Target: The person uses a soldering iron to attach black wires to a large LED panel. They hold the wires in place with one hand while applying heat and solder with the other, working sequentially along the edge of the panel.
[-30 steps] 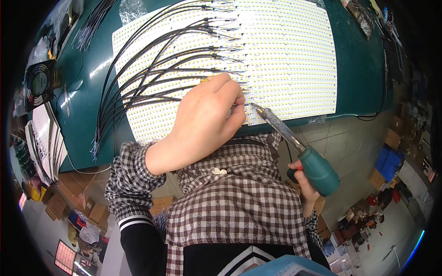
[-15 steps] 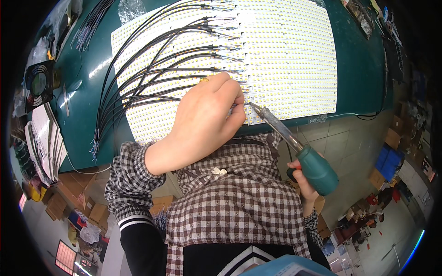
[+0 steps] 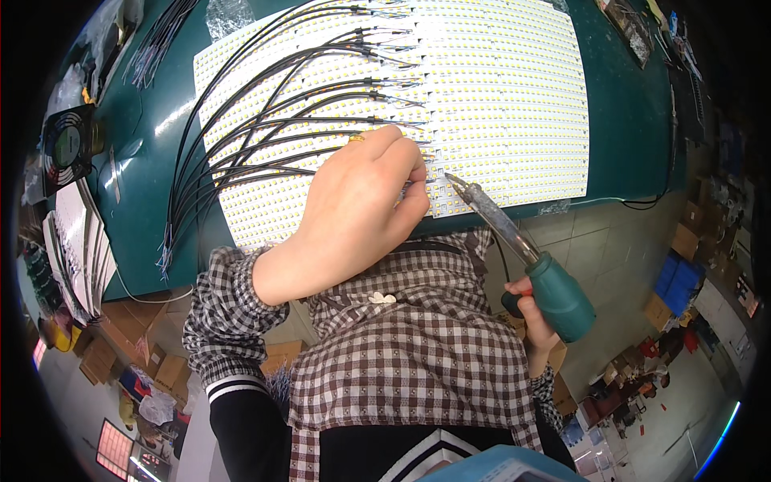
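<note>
White LED panels (image 3: 514,104), dotted with rows of small yellow chips, lie across the table. Black cables (image 3: 269,120) with bared thin wire ends run in from the left to the seam between the panels. Over the near part of that seam, my left hand (image 3: 361,197) is closed in a pinch on a black cable's end, mostly hidden under the fingers. My right hand (image 3: 538,323) grips a soldering iron (image 3: 560,297) by its green handle. The iron's tip hovers just right of my left fingertips, seemingly a little off the wire ends.
The green table (image 3: 152,217) ends close to my checked apron (image 3: 409,345). A small black fan (image 3: 71,149) and stacked white strips (image 3: 80,249) sit at the left. Another cable bundle (image 3: 165,40) lies at the far left. Cardboard boxes stand on the floor.
The soldering iron has shifted slightly right, its tip drawing away from the spot beside my left fingertips. My left hand has stayed in place.
</note>
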`<state>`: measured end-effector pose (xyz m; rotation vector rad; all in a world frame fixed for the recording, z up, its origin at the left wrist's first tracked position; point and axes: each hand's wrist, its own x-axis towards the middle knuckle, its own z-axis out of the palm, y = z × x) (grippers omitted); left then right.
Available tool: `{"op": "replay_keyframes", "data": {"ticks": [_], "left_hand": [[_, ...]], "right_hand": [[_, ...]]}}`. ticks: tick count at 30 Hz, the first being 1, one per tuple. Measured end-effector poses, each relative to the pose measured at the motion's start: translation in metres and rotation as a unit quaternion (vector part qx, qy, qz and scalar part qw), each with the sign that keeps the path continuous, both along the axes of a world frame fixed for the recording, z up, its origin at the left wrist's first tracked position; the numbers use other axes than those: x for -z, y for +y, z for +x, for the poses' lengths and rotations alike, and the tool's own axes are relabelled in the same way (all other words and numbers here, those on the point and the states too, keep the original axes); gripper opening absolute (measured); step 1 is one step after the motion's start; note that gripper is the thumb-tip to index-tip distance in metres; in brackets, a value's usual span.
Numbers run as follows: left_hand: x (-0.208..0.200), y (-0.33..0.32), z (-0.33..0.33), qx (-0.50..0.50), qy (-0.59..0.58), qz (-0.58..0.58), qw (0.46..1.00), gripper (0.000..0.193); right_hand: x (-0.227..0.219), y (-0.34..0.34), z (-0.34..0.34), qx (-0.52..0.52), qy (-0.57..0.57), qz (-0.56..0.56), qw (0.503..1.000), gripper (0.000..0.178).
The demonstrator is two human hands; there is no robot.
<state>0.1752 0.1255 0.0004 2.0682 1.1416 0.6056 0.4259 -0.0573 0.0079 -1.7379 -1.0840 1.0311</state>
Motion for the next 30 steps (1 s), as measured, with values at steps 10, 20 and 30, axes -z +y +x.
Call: {"op": "replay_keyframes", "data": {"ticks": [10, 20, 30], "left_hand": [[-0.020, -0.006, -0.031, 0.059, 0.027, 0.138, 0.988, 0.019], [-0.010, 0.005, -0.028, 0.082, 0.079, 0.125, 0.986, 0.018], [-0.018, -0.003, -0.028, 0.077, 0.059, 0.094, 0.991, 0.018]], "right_hand": [[0.006, -0.002, 0.002, 0.016, 0.078, 0.041, 0.996, 0.030], [0.002, 0.004, 0.000, 0.057, 0.121, 0.044, 0.990, 0.035], [0.004, -0.001, 0.002, 0.048, 0.114, 0.056, 0.991, 0.036]]}}
